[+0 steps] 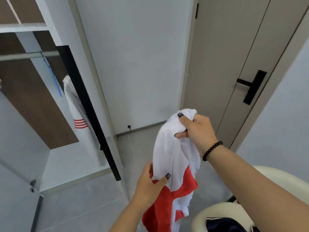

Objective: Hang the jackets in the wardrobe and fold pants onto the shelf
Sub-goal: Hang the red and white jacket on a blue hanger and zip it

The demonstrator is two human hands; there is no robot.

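No writing or label can be read on the white-and-red jacket (173,158), which hangs in the air between both hands above the grey floor (93,203). The right hand (195,128), arm stretched forward, clutches bunched white cloth at the top. The left hand (150,181) pinches the zipper edge lower down. The open wardrobe (50,114) stands well apart at left, another white jacket (75,111) hanging on its rail (25,56); a closed door (250,56) at right.

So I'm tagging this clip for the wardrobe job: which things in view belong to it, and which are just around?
Job:
white and red jacket, gripped by the left hand and right hand
hung white jacket
blue hanger
wardrobe rail

Just around:
door
cream chair
dark garment
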